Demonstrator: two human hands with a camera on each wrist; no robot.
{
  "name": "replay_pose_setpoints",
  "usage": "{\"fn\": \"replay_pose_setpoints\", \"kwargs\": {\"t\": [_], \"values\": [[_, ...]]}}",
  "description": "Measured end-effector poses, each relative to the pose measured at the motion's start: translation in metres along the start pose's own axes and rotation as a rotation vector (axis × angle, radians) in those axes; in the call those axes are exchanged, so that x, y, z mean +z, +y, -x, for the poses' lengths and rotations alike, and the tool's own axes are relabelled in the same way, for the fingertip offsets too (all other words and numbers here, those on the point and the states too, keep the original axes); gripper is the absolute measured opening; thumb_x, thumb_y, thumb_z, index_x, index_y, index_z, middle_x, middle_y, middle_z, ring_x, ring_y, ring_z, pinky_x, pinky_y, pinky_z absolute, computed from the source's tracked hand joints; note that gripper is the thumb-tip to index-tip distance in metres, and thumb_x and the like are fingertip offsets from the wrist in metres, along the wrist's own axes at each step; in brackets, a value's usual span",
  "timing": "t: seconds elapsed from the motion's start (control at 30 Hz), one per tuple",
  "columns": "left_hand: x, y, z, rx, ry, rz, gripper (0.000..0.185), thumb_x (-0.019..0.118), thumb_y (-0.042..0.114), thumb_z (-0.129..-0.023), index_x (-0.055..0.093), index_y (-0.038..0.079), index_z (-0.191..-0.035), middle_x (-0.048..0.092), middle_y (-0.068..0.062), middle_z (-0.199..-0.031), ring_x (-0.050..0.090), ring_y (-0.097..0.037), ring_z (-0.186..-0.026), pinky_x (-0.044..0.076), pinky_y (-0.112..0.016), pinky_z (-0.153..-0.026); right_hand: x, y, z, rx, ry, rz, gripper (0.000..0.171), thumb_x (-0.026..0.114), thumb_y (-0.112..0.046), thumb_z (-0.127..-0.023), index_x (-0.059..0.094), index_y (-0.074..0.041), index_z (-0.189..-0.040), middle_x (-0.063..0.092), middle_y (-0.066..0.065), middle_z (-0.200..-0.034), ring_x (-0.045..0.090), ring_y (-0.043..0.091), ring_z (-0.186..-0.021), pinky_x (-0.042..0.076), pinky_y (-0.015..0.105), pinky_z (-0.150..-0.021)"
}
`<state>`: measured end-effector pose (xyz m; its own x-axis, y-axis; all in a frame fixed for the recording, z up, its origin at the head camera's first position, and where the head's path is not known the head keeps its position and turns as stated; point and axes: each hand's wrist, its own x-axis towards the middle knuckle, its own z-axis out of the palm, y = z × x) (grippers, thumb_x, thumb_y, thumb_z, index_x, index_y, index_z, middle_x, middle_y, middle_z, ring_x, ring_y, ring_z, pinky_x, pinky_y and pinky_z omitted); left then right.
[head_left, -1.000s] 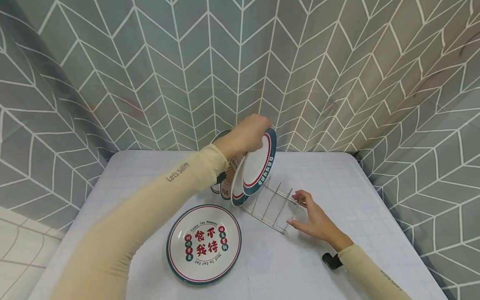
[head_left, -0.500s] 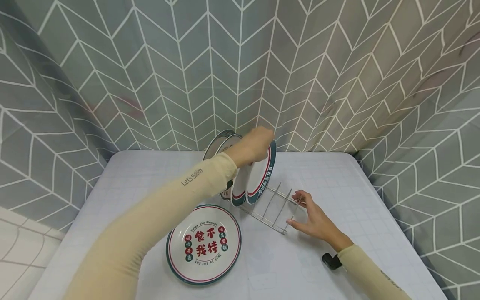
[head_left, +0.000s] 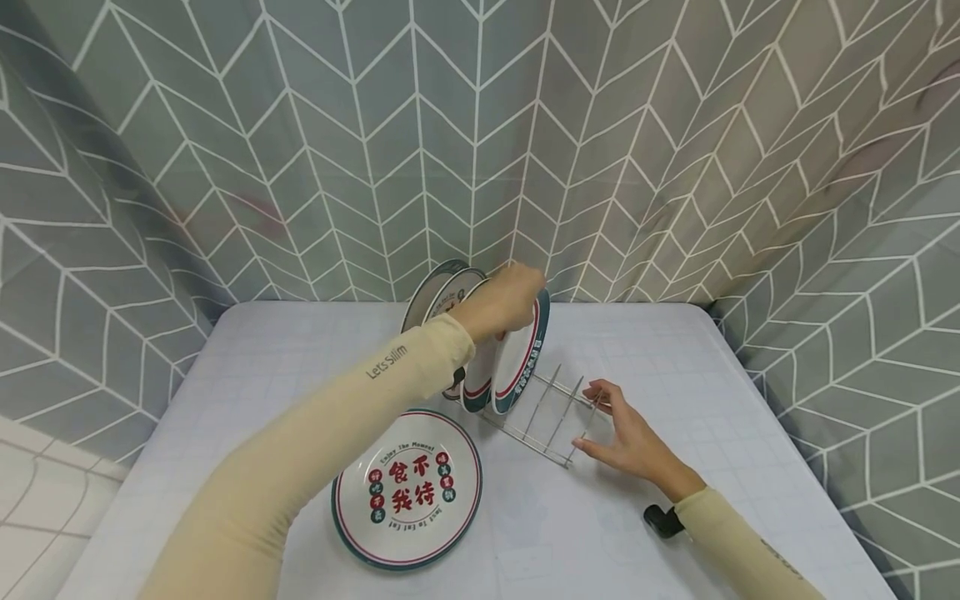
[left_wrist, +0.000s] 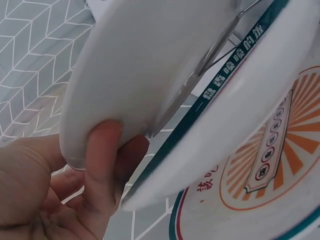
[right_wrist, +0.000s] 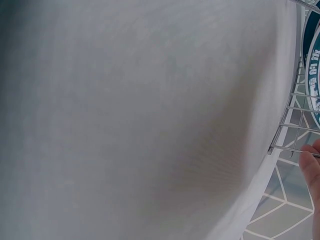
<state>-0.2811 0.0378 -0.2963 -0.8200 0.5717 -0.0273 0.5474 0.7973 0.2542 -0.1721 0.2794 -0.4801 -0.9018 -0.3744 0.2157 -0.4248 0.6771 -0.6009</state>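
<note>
My left hand pinches the upper rim of a white plate with a teal and red border, which stands on edge in a wire plate rack. In the left wrist view, thumb and fingers grip the rim of this plate; its pale underside faces the camera. Several more plates lean in the rack to its left, partly behind the forearm. One neighbour bears an orange sunburst. At the rack's right end, my right hand holds the wire frame between thumb and fingers.
A round plate with red characters and a teal rim lies flat in front of the rack. The white-covered table reaches back to a grey patterned curtain. A black wrist device is under the right sleeve.
My left hand has come down and slightly forward with the plate, which has sunk between the rack's wires and stands more upright. The right hand has stayed at the rack's end.
</note>
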Motion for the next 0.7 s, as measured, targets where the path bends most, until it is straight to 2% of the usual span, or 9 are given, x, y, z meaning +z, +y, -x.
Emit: {"fn": "replay_pose_setpoints", "kwargs": {"t": [0.07, 0.2, 0.3, 0.4, 0.57, 0.7], "values": [[0.001, 0.0, 0.0, -0.008, 0.004, 0.008, 0.035, 0.052, -0.008, -0.086, 0.06, 0.0, -0.119, 0.065, -0.015, -0.12, 0.067, -0.025, -0.099, 0.058, -0.025, -0.069, 0.0, 0.0, 0.0, 0.0, 0.002, -0.003, 0.09, 0.084, -0.023, -0.076, 0.027, 0.001, -0.142, 0.052, 0.018, -0.132, 0.052, 0.031, -0.124, 0.045, 0.047, -0.104], [0.001, -0.001, 0.002, -0.016, 0.011, 0.001, 0.038, 0.055, -0.007, -0.087, 0.059, 0.0, -0.124, 0.062, -0.016, -0.125, 0.064, -0.025, -0.107, 0.055, -0.027, -0.085, 0.0, -0.001, 0.0, 0.018, -0.005, -0.011, 0.091, 0.084, -0.024, -0.076, 0.027, 0.0, -0.143, 0.052, 0.017, -0.132, 0.052, 0.03, -0.125, 0.044, 0.047, -0.105], [0.002, 0.0, 0.003, -0.016, 0.01, -0.012, 0.037, 0.054, -0.007, -0.087, 0.06, 0.001, -0.124, 0.062, -0.017, -0.126, 0.062, -0.025, -0.109, 0.054, -0.03, -0.091, 0.0, 0.0, 0.0, 0.025, -0.009, -0.011, 0.091, 0.083, -0.024, -0.077, 0.027, 0.0, -0.143, 0.052, 0.017, -0.133, 0.051, 0.03, -0.125, 0.044, 0.047, -0.105], [0.004, 0.0, 0.003, -0.009, 0.001, -0.043, 0.033, 0.053, -0.006, -0.088, 0.063, 0.003, -0.119, 0.063, -0.015, -0.123, 0.062, -0.024, -0.106, 0.054, -0.03, -0.087, 0.0, 0.0, 0.0, 0.018, -0.003, -0.008, 0.09, 0.083, -0.024, -0.077, 0.027, 0.001, -0.143, 0.052, 0.018, -0.132, 0.051, 0.032, -0.124, 0.044, 0.048, -0.104], [0.01, -0.002, 0.004, -0.005, -0.031, -0.086, 0.024, 0.054, -0.004, -0.088, 0.064, 0.006, -0.108, 0.066, -0.012, -0.113, 0.065, -0.023, -0.096, 0.056, -0.029, -0.068, 0.001, 0.0, 0.001, 0.013, 0.002, -0.005, 0.089, 0.083, -0.023, -0.077, 0.027, 0.002, -0.142, 0.052, 0.018, -0.132, 0.052, 0.033, -0.124, 0.045, 0.049, -0.103], [0.012, -0.002, 0.003, -0.001, -0.01, -0.089, 0.023, 0.054, -0.005, -0.087, 0.066, 0.005, -0.104, 0.068, -0.012, -0.107, 0.066, -0.024, -0.095, 0.056, -0.03, -0.07, 0.0, -0.001, 0.0, 0.027, -0.008, -0.013, 0.09, 0.083, -0.024, -0.077, 0.026, 0.0, -0.143, 0.052, 0.018, -0.133, 0.051, 0.031, -0.125, 0.044, 0.047, -0.105]]}}
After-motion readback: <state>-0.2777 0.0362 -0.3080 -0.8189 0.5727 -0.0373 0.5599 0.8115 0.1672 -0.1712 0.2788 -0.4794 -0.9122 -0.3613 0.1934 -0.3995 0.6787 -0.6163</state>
